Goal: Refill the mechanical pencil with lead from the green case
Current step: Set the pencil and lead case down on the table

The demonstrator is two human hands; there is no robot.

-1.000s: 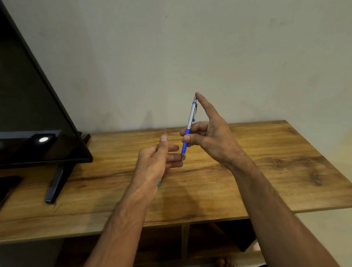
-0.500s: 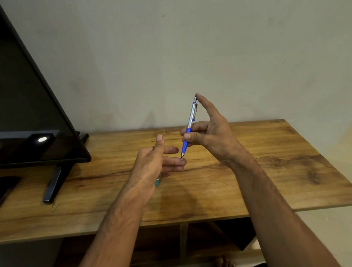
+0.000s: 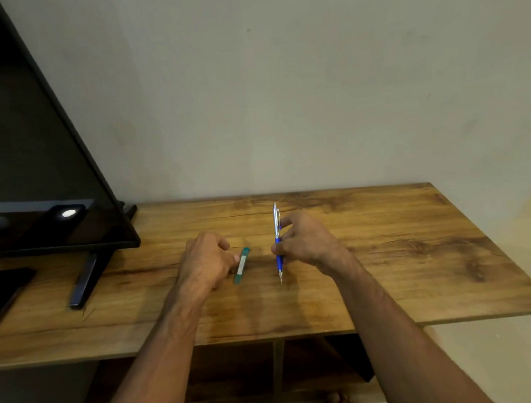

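My right hand (image 3: 305, 242) grips a silver and blue mechanical pencil (image 3: 278, 241), held nearly upright with its tip down, just above or touching the wooden table (image 3: 389, 255). The slim green lead case (image 3: 241, 265) lies flat on the table between my hands. My left hand (image 3: 206, 258) rests low on the table, its fingertips at the case's left side; whether they grip it is unclear.
A large dark TV screen (image 3: 34, 187) stands on its foot (image 3: 83, 281) at the table's left. A black phone (image 3: 1, 285) lies at the far left edge. The wall runs along the table's back. Shelves show below the front edge.
Both hands have dropped from mid-air to the tabletop. The pencil has turned upright with its tip down. The green case, earlier hidden under my left hand, now shows on the table.
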